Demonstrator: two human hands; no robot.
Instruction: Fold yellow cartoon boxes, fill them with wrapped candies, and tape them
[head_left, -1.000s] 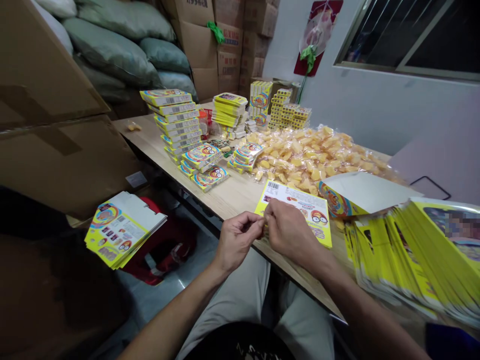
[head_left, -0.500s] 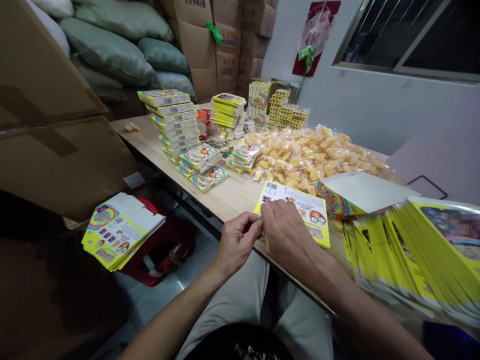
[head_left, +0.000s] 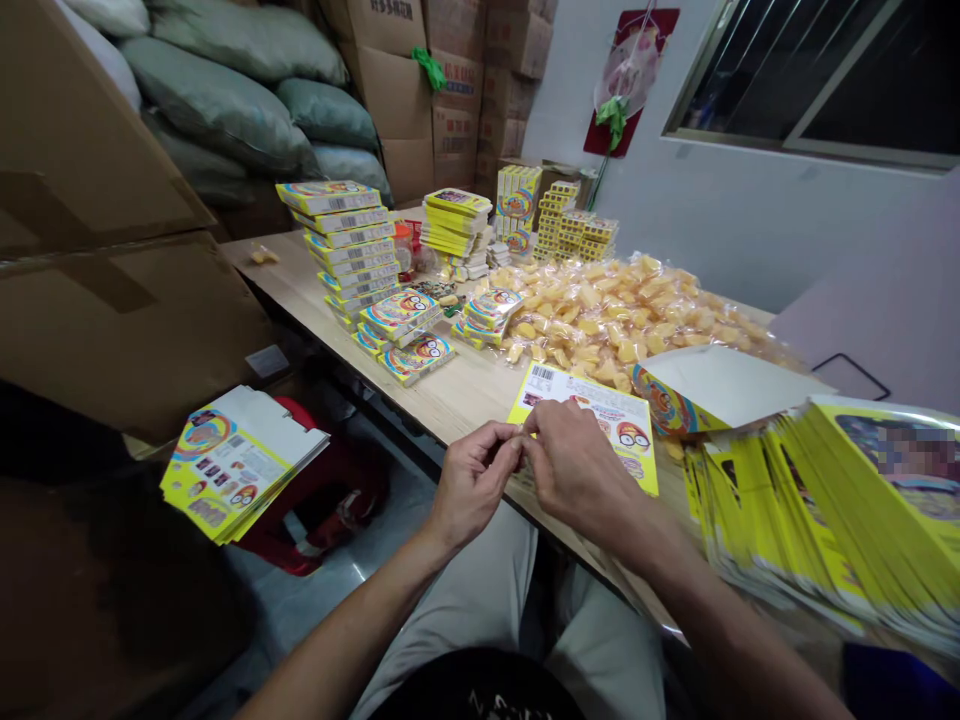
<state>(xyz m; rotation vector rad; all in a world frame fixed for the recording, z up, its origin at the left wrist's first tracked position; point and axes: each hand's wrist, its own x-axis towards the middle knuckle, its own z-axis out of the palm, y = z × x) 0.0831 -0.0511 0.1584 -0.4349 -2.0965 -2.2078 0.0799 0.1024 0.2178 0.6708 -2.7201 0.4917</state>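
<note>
Clear wrappers (head_left: pixel 600 310) with pale yellow pieces visible inside lie heaped across the far middle of the table (head_left: pixel 465 392). Small cartoon-printed boxes (head_left: pixel 352 245) rise in a tall pile to the left, their sides closed over whatever they contain. On the right, fanned flat cartons (head_left: pixel 817 510) crowd the surface, and one white-backed carton (head_left: pixel 742 385) tilts upward at their far side. Another batch of flat cartons (head_left: pixel 240 465) sits on a red stool (head_left: pixel 281 550) beyond the table's left edge.

The printed carton sheet (head_left: pixel 628 425) lies flat near the table's near edge, partly under the right hand (head_left: pixel 577 460). Its barcode corner points far left, its bespectacled cartoon face lies toward the right, and its far edge slants from far left to near right. Bare wood opens to its left, short of the small boxes.

Left hand (head_left: pixel 472 480) and right hand meet fingertip to fingertip above the near edge, both closed in a pinch; something small may be between them, too hidden to identify.
</note>
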